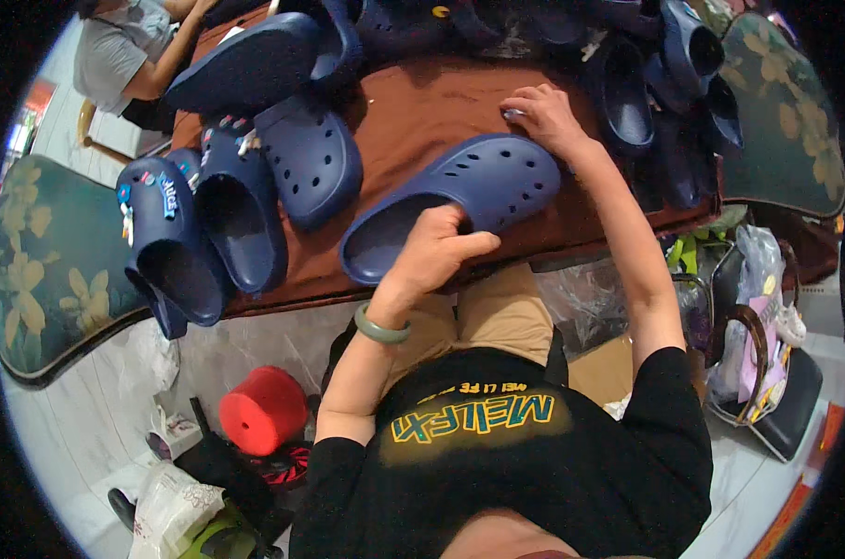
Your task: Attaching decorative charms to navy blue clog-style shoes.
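A dark blue clog (483,177) with round vent holes lies sole-down on the brown cloth, its toe to the right. My left hand (436,247), a green bangle on its wrist, grips the clog's near side, thumb outside and fingers inside the opening. Just past the toe, my right hand (541,116) rests low over the cloth, fingers curled. Something small and pale shows at its fingertips, too small to name. To the left lie a plain clog (310,163), another clog (241,219) and a clog with colourful charms (175,242).
The brown cloth (422,102) covers the table. More blue clogs (622,98) are heaped along its far and right sides. Floral chair backs (54,265) flank it. A person (124,56) sits at the far left. A red stool (264,410) and bags (753,326) stand below.
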A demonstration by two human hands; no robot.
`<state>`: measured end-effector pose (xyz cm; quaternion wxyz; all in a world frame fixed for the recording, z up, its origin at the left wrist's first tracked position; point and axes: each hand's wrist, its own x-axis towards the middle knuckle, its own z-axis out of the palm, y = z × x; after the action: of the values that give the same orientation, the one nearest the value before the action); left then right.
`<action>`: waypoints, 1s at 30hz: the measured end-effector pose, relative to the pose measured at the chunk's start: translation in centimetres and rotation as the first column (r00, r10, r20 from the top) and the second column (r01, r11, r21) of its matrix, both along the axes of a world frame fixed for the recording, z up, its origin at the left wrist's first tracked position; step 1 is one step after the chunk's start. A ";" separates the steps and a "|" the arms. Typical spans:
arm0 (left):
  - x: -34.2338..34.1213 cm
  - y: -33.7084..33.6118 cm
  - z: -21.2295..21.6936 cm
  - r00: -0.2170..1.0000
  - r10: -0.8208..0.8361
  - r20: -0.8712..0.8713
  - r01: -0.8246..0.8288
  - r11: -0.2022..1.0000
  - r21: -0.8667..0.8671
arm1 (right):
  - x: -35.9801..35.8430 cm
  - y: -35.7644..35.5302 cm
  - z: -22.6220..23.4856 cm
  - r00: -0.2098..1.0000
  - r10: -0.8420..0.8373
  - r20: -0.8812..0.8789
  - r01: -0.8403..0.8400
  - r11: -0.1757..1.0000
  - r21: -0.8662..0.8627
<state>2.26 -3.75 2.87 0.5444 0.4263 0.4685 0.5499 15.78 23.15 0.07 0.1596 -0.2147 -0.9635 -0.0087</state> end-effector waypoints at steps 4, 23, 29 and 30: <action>0.9 -0.4 -0.3 0.999 0.007 -0.032 -0.004 0.996 0.094 | 0.3 0.4 -0.1 0.962 0.129 -0.242 -0.097 0.985 0.140; -1.1 0.5 -0.8 0.996 0.019 -0.083 -0.013 0.997 0.076 | -0.5 -7.7 6.3 0.896 0.092 -0.435 -0.221 0.941 -0.257; -0.6 1.2 -1.3 0.998 0.062 -0.016 -0.060 0.995 0.084 | 0.8 -9.1 5.6 0.833 -0.314 -0.455 -0.208 0.584 -0.785; -0.5 1.3 -1.3 0.999 0.052 -0.013 -0.051 0.995 0.083 | 1.1 -9.3 5.0 0.886 -0.104 -0.453 -0.187 0.812 -0.553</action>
<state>1.72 -2.48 1.55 0.5084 0.4402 0.4602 0.5795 16.92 13.84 5.05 0.3111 -0.2270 -0.8575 0.3412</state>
